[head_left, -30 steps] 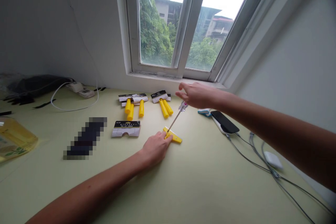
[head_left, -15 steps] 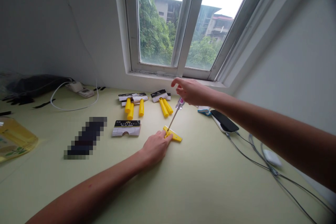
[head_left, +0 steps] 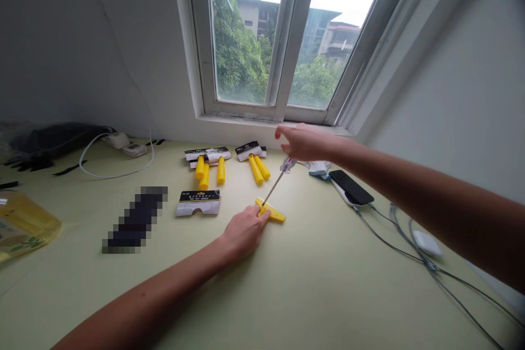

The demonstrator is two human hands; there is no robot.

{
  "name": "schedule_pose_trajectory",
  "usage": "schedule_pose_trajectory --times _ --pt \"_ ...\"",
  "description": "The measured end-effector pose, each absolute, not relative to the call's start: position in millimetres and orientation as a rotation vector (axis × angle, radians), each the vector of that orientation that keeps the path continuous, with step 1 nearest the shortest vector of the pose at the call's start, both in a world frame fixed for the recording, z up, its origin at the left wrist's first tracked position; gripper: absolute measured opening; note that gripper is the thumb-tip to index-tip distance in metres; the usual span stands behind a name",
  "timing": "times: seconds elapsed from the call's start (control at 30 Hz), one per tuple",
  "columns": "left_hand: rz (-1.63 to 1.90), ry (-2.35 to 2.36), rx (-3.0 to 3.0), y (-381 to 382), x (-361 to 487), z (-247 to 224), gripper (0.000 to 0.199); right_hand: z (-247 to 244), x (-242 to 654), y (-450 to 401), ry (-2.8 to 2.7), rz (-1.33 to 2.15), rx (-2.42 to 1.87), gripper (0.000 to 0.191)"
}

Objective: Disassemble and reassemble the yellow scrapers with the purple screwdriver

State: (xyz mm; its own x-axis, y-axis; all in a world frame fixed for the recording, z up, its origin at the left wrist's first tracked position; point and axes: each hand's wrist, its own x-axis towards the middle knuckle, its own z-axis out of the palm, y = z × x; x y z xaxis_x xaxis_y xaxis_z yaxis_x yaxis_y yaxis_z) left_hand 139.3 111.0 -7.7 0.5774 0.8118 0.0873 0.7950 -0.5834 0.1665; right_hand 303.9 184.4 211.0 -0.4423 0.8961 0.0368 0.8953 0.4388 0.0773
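A yellow scraper [head_left: 275, 214] with a wide head lies on the pale green table, its handle covered by my left hand [head_left: 245, 231], which is closed round it. My right hand [head_left: 302, 142] is up at the clear handle of a screwdriver [head_left: 274, 188], fingers curled over its top. The screwdriver's shaft slants down to the left, and its tip meets the scraper head close to my left fingertips. Behind them lie a pair of yellow handles [head_left: 258, 168] with black and white cards, and a further group of yellow handles [head_left: 204, 174] to the left.
A loose cardboard header [head_left: 199, 203] lies left of the scraper. On the right are a black phone [head_left: 351, 187], cables [head_left: 410, 256] and a white case [head_left: 427, 243]. A yellow transparent container [head_left: 28, 224] stands far left, near a blurred-out dark object [head_left: 137, 220].
My right hand has shifted slightly right, and the screwdriver leans further that way. My left hand keeps its hold on the scraper. The whole view has moved a little.
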Motion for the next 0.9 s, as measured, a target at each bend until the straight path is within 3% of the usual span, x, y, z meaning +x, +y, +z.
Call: schedule_pose_trajectory --times 0.1,0.2,0.27,0.4,0.57,0.67,0.8,0.9 --pt "0.251 1.372 2.707 111.6 139.6 -8.5 0.038 216.5 302.2 178.1 2.834 -0.134 1.419 0.044" --pt "0.249 1.382 2.708 111.7 139.2 -8.6 0.04 216.0 296.2 173.1 2.902 -0.287 1.358 0.032" --pt "0.233 1.391 2.699 111.6 138.9 -8.4 0.04 213.3 293.1 173.0 2.886 -0.221 1.464 0.024" --pt "0.234 1.385 2.683 111.4 138.7 -8.7 0.041 212.9 293.7 174.8 2.789 0.034 1.62 0.031" --pt "0.242 1.381 2.67 111.3 138.7 -7.7 0.04 218.7 294.4 170.5 2.882 -0.377 1.344 0.037" --pt "0.229 1.381 2.66 110.8 138.7 -6.0 0.039 213.8 291.4 172.1 2.879 -0.208 1.508 0.025" --pt "0.224 1.388 2.665 110.0 139.1 -4.9 0.04 208.0 295.0 179.1 2.769 0.157 1.646 0.031" --pt "0.22 1.396 2.668 109.5 139.4 -4.5 0.04 211.7 300.6 178.9 2.885 -0.06 1.422 0.043"
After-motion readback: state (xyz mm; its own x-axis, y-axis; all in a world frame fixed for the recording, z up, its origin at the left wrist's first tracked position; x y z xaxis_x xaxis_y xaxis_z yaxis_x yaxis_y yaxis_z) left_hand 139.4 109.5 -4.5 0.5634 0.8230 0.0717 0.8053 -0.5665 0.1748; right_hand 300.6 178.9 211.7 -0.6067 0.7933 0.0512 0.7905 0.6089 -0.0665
